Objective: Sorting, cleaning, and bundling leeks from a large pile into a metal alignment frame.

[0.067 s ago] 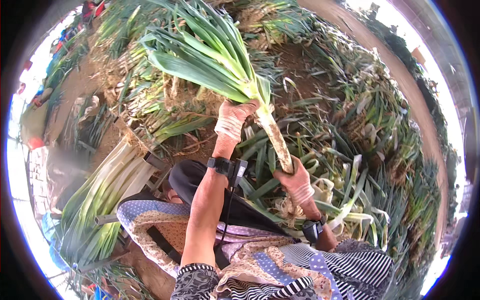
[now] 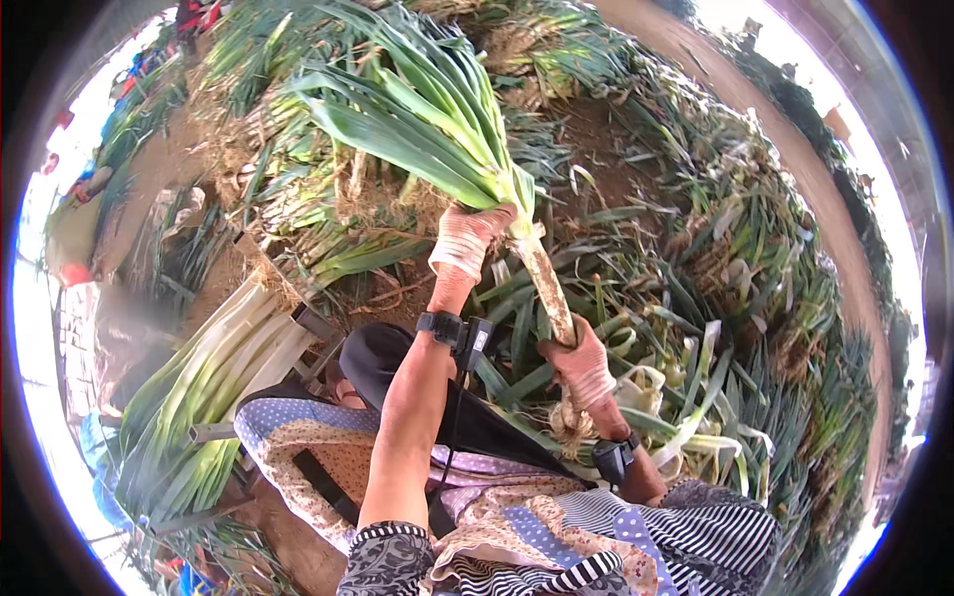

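Observation:
A large leek (image 2: 542, 281) slants across the middle, its green leaves fanned out toward the far left. My left hand (image 2: 471, 236) is closed round it just below where the leaves spread. Lower down, my right hand (image 2: 580, 366) grips the soil-stained white shank, and the roots (image 2: 569, 422) hang out below that fist. Both hands wear pale bands about the palm or wrist. Peeled-back leaves (image 2: 696, 427) lie in a heap beside my right hand.
Trimmed leeks (image 2: 234, 343) are stacked on a metal frame (image 2: 313, 320) to my left. A pile of untrimmed leeks (image 2: 795, 298) runs along the right, with more bundles (image 2: 298, 189) at the far left. Bare soil (image 2: 606, 139) shows beyond the leek.
The leek and both hands have shifted only slightly; its lower end has moved a little left and toward me. Both hands keep their hold.

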`<state>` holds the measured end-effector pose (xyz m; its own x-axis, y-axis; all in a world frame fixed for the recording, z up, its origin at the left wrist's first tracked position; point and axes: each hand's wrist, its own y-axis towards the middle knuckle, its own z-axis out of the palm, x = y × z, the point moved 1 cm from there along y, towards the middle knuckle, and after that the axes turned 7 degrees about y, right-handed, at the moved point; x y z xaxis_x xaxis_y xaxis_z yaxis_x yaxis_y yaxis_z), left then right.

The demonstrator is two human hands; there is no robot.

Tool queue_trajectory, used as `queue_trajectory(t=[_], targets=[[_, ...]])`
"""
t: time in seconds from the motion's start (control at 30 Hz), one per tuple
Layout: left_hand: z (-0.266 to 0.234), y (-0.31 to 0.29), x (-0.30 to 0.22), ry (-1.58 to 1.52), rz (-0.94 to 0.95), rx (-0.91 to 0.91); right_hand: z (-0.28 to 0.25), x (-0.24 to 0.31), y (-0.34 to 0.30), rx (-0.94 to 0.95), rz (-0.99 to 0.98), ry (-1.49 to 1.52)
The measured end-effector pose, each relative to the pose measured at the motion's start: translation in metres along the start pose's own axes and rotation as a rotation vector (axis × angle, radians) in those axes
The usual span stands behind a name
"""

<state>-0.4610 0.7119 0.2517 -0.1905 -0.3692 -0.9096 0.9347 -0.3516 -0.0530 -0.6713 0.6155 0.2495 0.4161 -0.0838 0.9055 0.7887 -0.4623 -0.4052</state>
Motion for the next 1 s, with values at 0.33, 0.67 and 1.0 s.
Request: queue_trajectory(t=[0.33, 0.67, 1.0], targets=[[0.034, -0.005, 0.036, 1.868, 0.475, 0.54, 0.036, -0.034, 0.135, -0.066, -0.427, -0.102], [-0.017, 0.027, 0.007, -0.175, -0.384, -0.405, -0.047, -0.005, 0.019, 0.004, -0.163, -0.31], [-0.017, 0.004, -0.007, -0.668, -0.119, 0.058, -0.048, -0.035, 0.025, 0.102, -0.494, -0.757]])
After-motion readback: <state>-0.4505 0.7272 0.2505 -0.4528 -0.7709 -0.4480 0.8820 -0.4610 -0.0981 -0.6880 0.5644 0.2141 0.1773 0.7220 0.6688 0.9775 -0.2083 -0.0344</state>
